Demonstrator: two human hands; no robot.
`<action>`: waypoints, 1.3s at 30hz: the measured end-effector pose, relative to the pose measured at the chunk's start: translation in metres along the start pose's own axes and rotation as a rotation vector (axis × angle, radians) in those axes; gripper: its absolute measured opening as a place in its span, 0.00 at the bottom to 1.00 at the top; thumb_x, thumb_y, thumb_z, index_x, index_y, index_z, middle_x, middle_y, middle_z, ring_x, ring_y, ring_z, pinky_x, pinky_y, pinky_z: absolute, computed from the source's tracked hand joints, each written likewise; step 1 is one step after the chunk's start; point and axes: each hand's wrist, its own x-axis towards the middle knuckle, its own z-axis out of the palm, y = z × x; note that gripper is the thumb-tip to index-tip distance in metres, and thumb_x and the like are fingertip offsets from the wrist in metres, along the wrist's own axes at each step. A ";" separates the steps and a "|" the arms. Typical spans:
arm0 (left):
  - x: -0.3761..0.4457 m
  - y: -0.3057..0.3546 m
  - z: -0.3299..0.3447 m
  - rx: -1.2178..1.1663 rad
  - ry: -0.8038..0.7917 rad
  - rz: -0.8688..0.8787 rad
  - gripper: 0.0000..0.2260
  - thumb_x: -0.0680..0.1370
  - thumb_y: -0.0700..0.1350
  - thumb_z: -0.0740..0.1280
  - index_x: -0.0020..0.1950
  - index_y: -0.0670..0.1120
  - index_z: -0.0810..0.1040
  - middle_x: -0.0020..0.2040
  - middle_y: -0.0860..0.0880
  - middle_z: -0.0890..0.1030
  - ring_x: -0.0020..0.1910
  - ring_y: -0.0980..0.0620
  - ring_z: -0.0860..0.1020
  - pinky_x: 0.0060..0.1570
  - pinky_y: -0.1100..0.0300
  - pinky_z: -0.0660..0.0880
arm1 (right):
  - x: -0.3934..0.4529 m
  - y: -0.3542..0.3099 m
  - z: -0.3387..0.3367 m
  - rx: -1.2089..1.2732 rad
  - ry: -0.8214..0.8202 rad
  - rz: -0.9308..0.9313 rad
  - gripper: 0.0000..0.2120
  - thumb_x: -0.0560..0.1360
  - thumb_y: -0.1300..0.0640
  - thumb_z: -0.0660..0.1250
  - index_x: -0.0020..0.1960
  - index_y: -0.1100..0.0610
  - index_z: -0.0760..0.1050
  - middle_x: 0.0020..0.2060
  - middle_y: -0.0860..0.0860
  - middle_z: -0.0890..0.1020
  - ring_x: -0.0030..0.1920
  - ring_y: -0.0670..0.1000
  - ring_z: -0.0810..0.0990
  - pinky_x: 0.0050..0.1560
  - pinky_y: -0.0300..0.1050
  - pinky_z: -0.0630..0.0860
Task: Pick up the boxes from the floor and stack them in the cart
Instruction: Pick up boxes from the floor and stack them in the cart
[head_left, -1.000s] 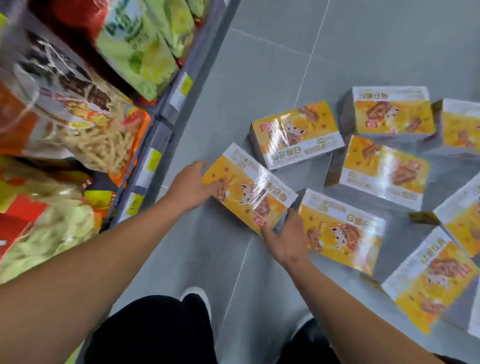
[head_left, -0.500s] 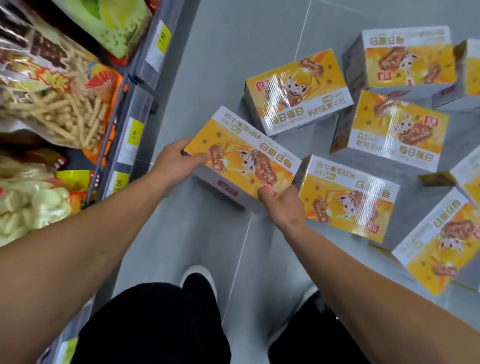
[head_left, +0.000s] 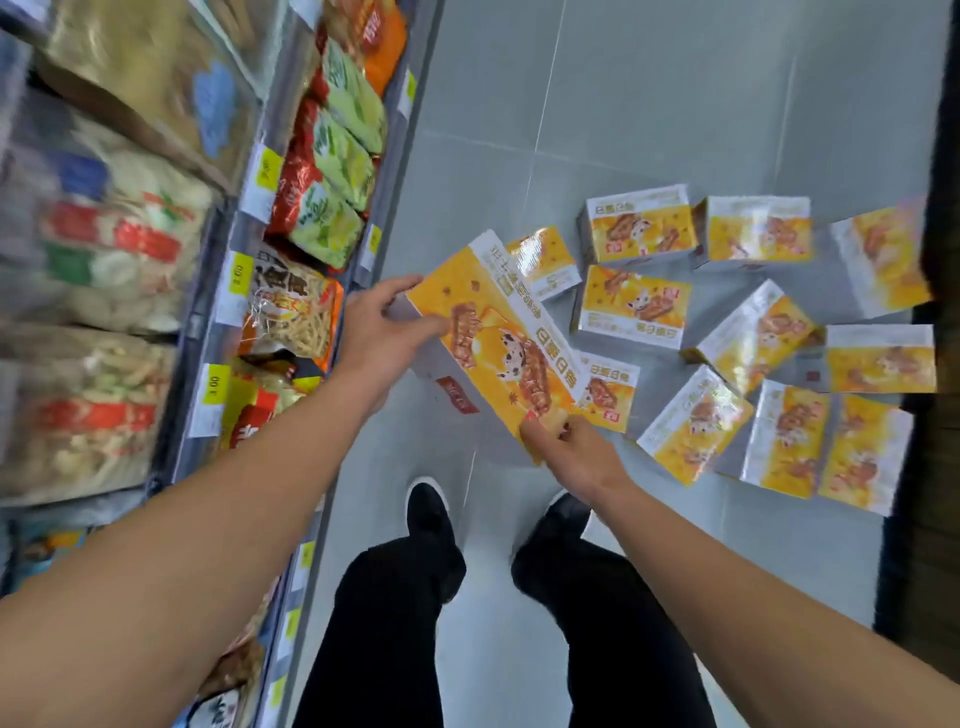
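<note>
A: What do the hands have?
B: The left hand (head_left: 382, 340) grips one end of a flat yellow box (head_left: 498, 343), thumb across its glossy face; the right hand (head_left: 571, 452) pinches the opposite corner. It's held off the floor, tilted.
A: The others?
B: The shiny wrapped boxes (head_left: 753, 332) lie scattered on the grey tiled floor (head_left: 623, 104). Beside the left arm, shelves (head_left: 270, 249) hold crinkly snack bags (head_left: 332, 171).

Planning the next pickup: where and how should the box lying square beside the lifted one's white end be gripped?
Grip that flat box by its two short ends with both hands, reaching from above. It lies face-up and wide. Its right end is free; the lifted box sits near the left end.
</note>
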 end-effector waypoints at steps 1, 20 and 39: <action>-0.017 0.026 -0.003 0.088 -0.009 0.070 0.22 0.61 0.48 0.75 0.52 0.61 0.80 0.57 0.49 0.77 0.56 0.54 0.78 0.57 0.59 0.76 | -0.023 -0.005 -0.017 -0.038 -0.007 -0.012 0.20 0.71 0.36 0.68 0.55 0.47 0.72 0.50 0.46 0.79 0.56 0.55 0.78 0.57 0.49 0.73; -0.248 0.203 0.002 0.760 -0.657 0.614 0.56 0.62 0.44 0.80 0.79 0.58 0.46 0.77 0.58 0.48 0.70 0.66 0.54 0.63 0.72 0.60 | -0.235 -0.059 -0.174 -0.448 -0.004 -0.623 0.47 0.59 0.45 0.82 0.71 0.51 0.62 0.60 0.51 0.74 0.58 0.54 0.74 0.54 0.50 0.73; -0.299 0.160 0.029 1.527 -1.000 1.026 0.44 0.56 0.64 0.77 0.68 0.53 0.66 0.63 0.48 0.74 0.60 0.46 0.71 0.60 0.51 0.70 | -0.402 0.137 -0.047 0.661 0.401 -0.080 0.53 0.60 0.52 0.83 0.75 0.45 0.55 0.70 0.46 0.69 0.70 0.51 0.69 0.64 0.51 0.74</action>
